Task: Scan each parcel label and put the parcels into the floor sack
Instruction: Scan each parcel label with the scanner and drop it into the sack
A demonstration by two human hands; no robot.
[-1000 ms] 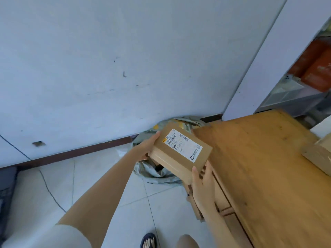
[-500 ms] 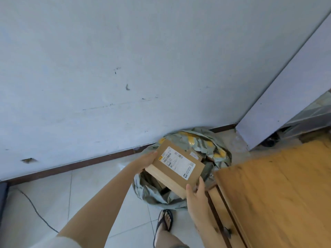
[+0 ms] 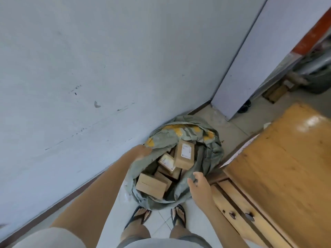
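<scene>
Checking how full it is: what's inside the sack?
The sack holds several cardboard parcels: one upright with its label showing, another labelled below it, and a plain one in front. Anything beneath them is covered.

The person wore a pale grey short-sleeved top, its left sleeve (image 3: 48, 238) ending above the elbow, leaving both forearms bare. Grey shorts (image 3: 161, 241) reached the knees. Dark flip-flops were on both feet, the left flip-flop (image 3: 138, 216) and the right flip-flop (image 3: 178, 215) just beside the floor sack (image 3: 211, 153). The left hand (image 3: 142, 151) and the right hand (image 3: 198, 185) were bare, without rings or watch.
</scene>
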